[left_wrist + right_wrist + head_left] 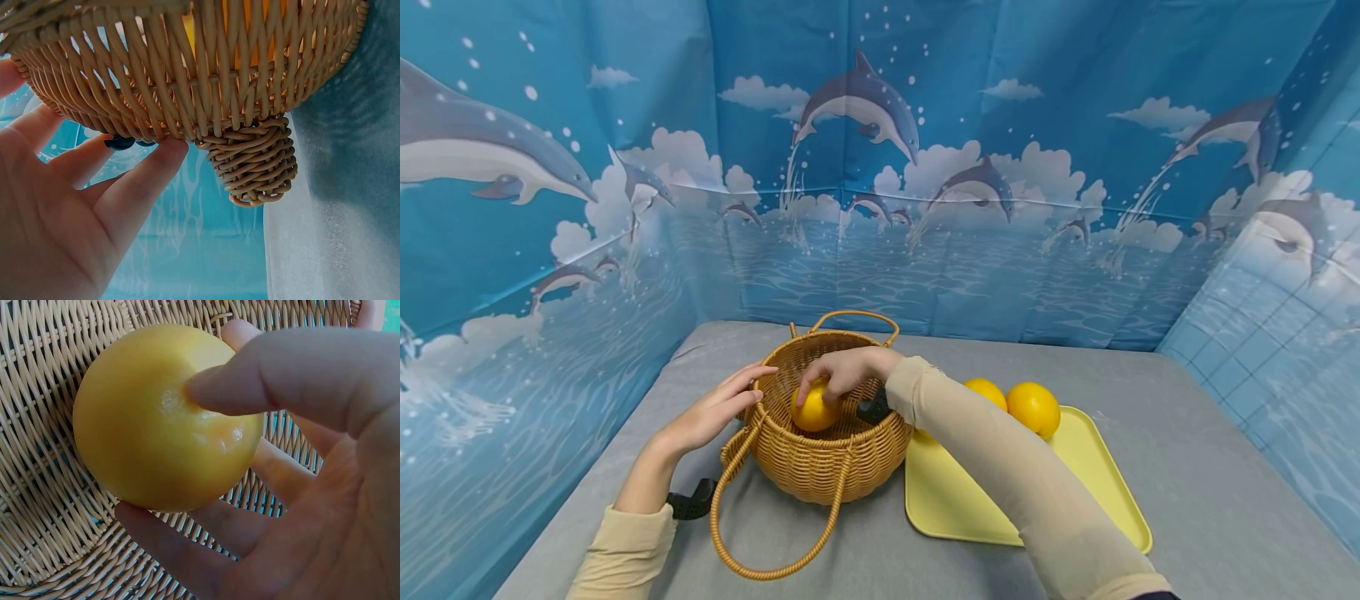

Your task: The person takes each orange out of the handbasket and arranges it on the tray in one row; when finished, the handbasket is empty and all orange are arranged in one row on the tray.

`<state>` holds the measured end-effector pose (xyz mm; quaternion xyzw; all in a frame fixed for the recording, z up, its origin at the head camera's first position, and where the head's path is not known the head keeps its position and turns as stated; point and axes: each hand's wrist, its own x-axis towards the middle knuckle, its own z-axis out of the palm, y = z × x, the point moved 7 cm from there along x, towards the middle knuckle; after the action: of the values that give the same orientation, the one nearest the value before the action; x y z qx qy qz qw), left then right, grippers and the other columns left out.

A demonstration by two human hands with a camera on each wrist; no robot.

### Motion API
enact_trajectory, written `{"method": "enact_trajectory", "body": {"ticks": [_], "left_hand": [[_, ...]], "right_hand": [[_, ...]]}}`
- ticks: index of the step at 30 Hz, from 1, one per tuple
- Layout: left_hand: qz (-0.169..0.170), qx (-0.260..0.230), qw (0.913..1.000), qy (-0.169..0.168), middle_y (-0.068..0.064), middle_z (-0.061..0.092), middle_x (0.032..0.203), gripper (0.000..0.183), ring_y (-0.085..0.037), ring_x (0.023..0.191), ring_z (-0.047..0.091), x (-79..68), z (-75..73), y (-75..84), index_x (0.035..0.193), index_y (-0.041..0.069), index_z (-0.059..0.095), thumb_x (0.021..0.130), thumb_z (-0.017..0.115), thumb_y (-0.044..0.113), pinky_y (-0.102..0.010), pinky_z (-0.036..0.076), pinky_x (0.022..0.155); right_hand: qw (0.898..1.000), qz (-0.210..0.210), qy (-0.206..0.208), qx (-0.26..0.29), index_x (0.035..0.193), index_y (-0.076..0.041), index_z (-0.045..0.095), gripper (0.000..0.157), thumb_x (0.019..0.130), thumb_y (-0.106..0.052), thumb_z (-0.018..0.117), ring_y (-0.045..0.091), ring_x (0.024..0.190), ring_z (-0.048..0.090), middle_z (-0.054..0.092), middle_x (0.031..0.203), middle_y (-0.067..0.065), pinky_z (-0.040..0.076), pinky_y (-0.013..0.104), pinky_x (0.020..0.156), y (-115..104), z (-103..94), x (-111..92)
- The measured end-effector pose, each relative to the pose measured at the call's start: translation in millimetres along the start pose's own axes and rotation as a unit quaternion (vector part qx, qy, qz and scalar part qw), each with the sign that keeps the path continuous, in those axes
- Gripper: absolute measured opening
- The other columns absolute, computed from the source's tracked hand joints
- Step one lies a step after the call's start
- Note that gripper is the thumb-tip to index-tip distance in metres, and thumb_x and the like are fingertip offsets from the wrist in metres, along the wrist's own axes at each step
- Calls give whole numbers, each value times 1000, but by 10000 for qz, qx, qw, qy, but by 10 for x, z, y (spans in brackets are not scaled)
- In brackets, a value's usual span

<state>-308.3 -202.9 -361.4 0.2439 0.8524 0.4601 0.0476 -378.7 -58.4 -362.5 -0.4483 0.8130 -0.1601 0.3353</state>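
A round wicker basket (831,467) stands on the grey surface. My left hand (711,417) holds its left rim, the fingers reaching over the edge. Close up in the left wrist view, the left thumb (147,187) lies against the weave while the other fingers pass behind it. Inside the basket, my right hand (850,368) grips an orange (812,408) from above. The right wrist view shows the thumb (231,387) pressed on the orange (156,425) and fingers around its other side. Wicker wall surrounds the fruit; whether it touches the bottom I cannot tell.
Right of the basket lies a yellow tray (962,508) with oranges (1033,408) at its far end, partly hidden by my right sleeve (1000,458). One long basket handle (775,573) hangs down in front; another handle (857,313) rises behind. A dolphin-print curtain (880,250) encloses the back and sides.
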Motion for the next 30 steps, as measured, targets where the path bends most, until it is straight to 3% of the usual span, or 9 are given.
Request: {"method": "enact_trajectory", "body": {"ticks": [8,15,22,30], "left_hand": [[26,-18,10000,-16,-20,11,154,44,-42,138,10,5,5,6,144,9,35,102,37,24,-64,20,101],[48,-32,10000,-38,-20,11,154,46,-42,138,9,1,3,7,144,9,35,102,37,29,-65,19,100],[77,-7,10000,-45,-21,10,153,46,-42,138,9,-3,3,18,144,9,35,103,37,28,-66,18,100],[28,-10,10000,-40,-21,10,154,46,-42,138,9,-2,4,8,144,8,35,103,37,28,-65,19,100]], "right_hand": [[9990,-9,428,-154,111,-22,67,34,81,-6,73,13,111,45,46,131,-2,43,26,85,33,-43,21],[9982,63,587,-141,118,-19,59,42,81,-4,72,16,104,49,48,127,-1,44,29,83,36,-66,27],[9976,170,580,-329,125,-20,56,48,82,-4,71,16,109,46,45,133,0,42,30,86,63,-67,35],[9959,96,602,-671,123,-20,55,48,80,-8,74,15,111,44,45,132,0,41,29,87,57,-76,53]]}}
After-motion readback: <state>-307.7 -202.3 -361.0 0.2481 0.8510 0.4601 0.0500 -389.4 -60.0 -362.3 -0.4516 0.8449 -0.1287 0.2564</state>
